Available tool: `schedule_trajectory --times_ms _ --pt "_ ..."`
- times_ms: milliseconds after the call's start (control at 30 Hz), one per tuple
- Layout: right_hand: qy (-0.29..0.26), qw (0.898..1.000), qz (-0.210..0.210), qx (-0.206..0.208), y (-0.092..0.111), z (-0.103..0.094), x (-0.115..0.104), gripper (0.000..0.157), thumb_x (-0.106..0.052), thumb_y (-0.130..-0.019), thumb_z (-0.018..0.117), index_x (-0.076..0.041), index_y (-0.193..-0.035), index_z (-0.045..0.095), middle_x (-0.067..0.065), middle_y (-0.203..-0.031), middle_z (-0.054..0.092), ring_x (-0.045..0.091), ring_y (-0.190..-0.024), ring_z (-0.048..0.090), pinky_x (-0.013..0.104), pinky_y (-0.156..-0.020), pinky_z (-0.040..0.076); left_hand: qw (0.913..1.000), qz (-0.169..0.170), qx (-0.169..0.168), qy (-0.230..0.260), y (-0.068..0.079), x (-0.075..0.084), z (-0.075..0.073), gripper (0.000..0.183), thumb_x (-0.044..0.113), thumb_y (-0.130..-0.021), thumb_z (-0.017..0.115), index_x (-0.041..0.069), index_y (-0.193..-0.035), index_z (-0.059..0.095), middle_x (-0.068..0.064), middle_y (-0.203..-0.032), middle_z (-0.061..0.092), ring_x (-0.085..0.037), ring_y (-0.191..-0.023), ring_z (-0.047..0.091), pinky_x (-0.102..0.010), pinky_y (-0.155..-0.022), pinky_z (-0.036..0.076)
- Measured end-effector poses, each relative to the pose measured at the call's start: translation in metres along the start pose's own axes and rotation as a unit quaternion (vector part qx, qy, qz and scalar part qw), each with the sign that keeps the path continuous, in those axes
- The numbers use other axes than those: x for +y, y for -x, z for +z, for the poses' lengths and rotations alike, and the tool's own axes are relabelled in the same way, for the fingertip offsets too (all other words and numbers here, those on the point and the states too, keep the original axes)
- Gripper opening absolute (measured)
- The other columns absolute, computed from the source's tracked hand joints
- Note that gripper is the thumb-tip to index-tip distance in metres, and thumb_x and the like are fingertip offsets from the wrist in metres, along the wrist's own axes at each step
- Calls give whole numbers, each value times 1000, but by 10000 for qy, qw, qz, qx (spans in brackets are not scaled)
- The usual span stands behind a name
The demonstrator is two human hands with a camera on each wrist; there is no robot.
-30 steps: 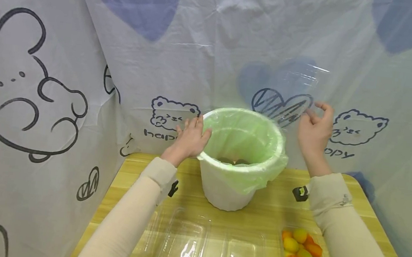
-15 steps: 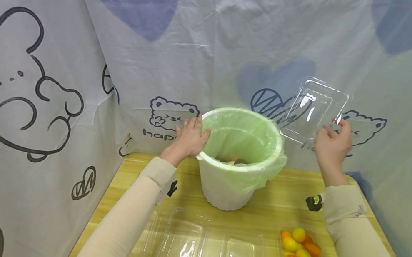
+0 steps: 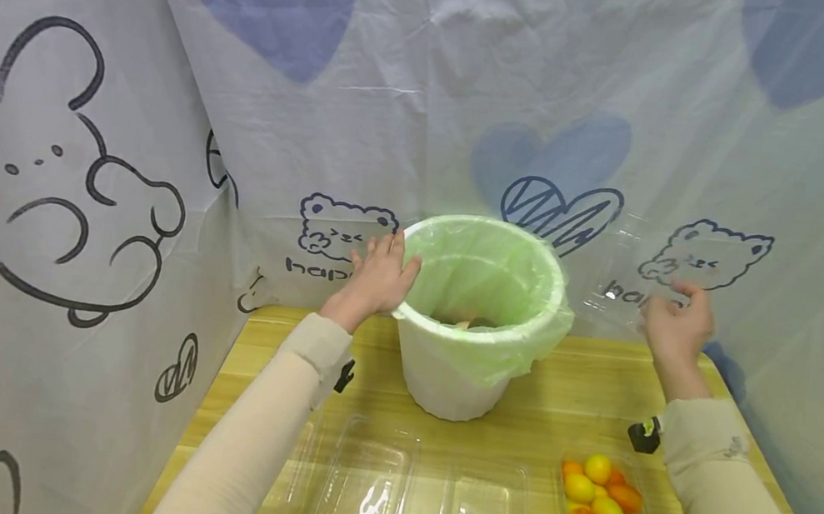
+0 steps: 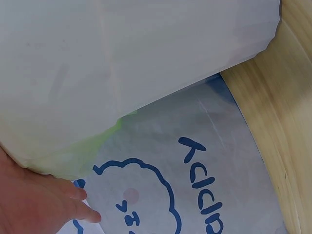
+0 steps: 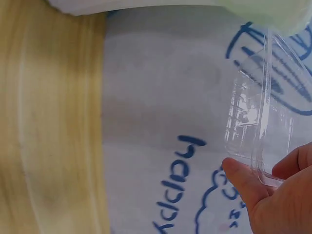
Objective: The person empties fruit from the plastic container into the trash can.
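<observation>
A white bin (image 3: pixel 447 382) lined with a green plastic bag (image 3: pixel 554 339) stands upright at the back of the table. My left hand (image 3: pixel 383 275) rests on its left rim with the fingers straight. In the left wrist view that hand (image 4: pixel 41 202) lies along the bin's wall (image 4: pixel 63 73). To the right of the bin, my right hand (image 3: pixel 679 325) pinches a clear plastic box (image 5: pixel 258 107) by one corner between thumb and fingers. The box hangs in the air, faint against the cloth in the head view. Brownish contents (image 3: pixel 476 324) show inside the bin, too little to name.
A clear box of small yellow and orange fruits (image 3: pixel 607 512) sits at the table's front right. Other clear plastic containers (image 3: pixel 365 487) lie at the front middle. A printed cloth (image 3: pixel 430 83) hangs behind and beside the wooden table (image 3: pixel 555 406).
My right hand has moved right and down, away from the bin, carrying the clear plastic box, which has also turned. The left hand has stayed on the rim.
</observation>
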State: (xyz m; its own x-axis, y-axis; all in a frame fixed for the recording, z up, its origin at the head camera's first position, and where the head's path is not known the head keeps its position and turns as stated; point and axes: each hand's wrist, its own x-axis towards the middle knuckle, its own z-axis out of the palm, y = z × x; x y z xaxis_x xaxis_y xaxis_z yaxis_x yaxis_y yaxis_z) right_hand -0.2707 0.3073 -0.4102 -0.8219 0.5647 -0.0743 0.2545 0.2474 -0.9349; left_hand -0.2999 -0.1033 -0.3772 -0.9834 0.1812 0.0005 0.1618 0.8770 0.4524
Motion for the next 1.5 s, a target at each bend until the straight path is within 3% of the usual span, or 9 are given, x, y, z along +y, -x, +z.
schedule_trajectory --times_ms 200,400,467,567,733,933,1100,1333,1500 --pt "490 9981 -120 -362 -5 3 30 57 -12 -102 49 -7 -158 39 10 -107 69 -4 -61 61 20 -60 61 10000 -16 -29 -13 0 -1 0 75 49 -113 26 3 -169 6 -22 -176 6 -47 -163 1 -68 -128 -9" --pt "928 9936 -225 -598 -9 6 60 60 -5 -93 53 2 -152 43 3 -79 66 4 -53 62 28 -55 63 10000 -8 -8 -35 0 -2 0 74 48 -113 26 3 -169 6 -22 -176 7 -47 -163 1 -68 -128 -8" --pt "1051 9919 -177 -688 -9 8 69 61 -5 -92 54 3 -152 42 9 -83 67 7 -54 63 30 -56 64 10000 -2 -3 -33 0 -3 0 75 49 -113 26 3 -169 6 -22 -176 7 -47 -163 1 -68 -128 -8" --pt "1163 9896 -111 -835 -9 10 83 62 -6 -92 53 6 -151 41 26 -104 66 11 -55 64 32 -57 64 10000 12 1 -27 0 -3 0 75 49 -113 26 3 -169 6 -22 -176 7 -47 -163 1 -68 -128 -8" --pt "1222 9870 -47 -1038 -8 13 102 60 -4 -89 52 10 -147 44 42 -122 57 8 -55 63 35 -55 65 10000 24 -11 -25 -1 -3 1 75 49 -113 27 3 -169 6 -22 -176 7 -48 -163 1 -68 -128 -8" --pt "1219 9822 142 -1425 -8 13 120 60 -5 -90 52 11 -148 43 47 -131 55 14 -68 72 39 -62 67 10000 4 -26 -43 -1 -3 0 75 49 -113 27 3 -169 7 -22 -176 7 -47 -163 1 -67 -128 -9" --pt "1235 9784 213 -1646 -10 11 128 63 -6 -90 51 12 -149 41 48 -127 56 21 -70 75 40 -61 67 10000 7 -21 -41 -1 -3 0 75 48 -113 27 3 -169 7 -22 -176 7 -48 -163 1 -67 -128 -8" --pt "1292 9664 318 -2200 -12 3 134 76 -4 -88 47 16 -158 23 48 -127 55 21 -76 74 40 -65 68 10000 48 -21 13 -2 -3 0 74 48 -113 27 3 -169 7 -22 -177 7 -48 -163 0 -68 -128 -9" --pt "1500 9591 311 -2378 -14 1 140 81 -5 -85 44 17 -158 18 49 -125 55 19 -74 73 41 -68 68 10000 38 -28 -20 -3 -3 2 74 48 -113 26 3 -169 7 -22 -177 6 -48 -163 1 -68 -128 -7"
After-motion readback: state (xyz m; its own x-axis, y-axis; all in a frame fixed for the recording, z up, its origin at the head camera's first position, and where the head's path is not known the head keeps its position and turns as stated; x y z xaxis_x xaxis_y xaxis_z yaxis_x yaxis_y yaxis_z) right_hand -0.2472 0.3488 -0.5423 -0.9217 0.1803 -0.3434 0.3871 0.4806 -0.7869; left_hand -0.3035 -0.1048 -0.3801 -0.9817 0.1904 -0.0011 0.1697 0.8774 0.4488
